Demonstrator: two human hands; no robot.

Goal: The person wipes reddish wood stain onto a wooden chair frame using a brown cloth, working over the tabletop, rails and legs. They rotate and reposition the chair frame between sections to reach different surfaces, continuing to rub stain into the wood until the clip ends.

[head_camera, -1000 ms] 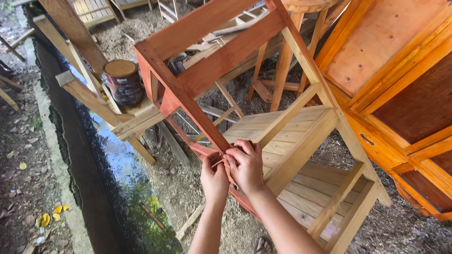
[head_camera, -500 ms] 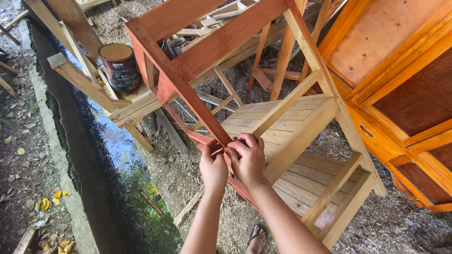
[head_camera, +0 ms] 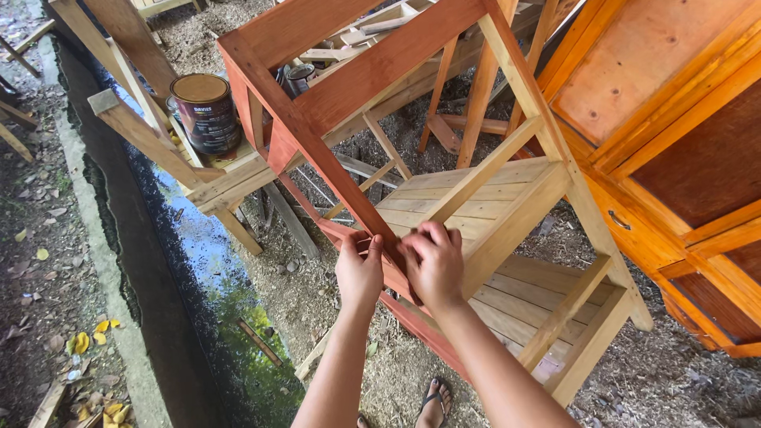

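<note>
A wooden shelf rack [head_camera: 476, 198] stands tilted on the sawdust ground, its top frame and front leg [head_camera: 317, 150] stained red-brown and its slatted shelves bare wood. Both my hands are at the lower part of that stained leg. My left hand [head_camera: 359, 273] pinches something small and reddish against the leg; I cannot tell what it is. My right hand [head_camera: 434, 264] curls its fingers over the leg's edge where the middle shelf meets it.
A dark paint can [head_camera: 206, 112] sits on a low wooden stand [head_camera: 222, 178] at the left, with a second tin [head_camera: 300, 78] behind the rack. An orange cabinet [head_camera: 674, 158] stands at the right. A water-filled ditch [head_camera: 214, 317] runs along the left. My sandalled foot [head_camera: 432, 400] is below.
Both hands stay at the same spot on the stained leg and have drawn slightly apart. The view has shifted a little.
</note>
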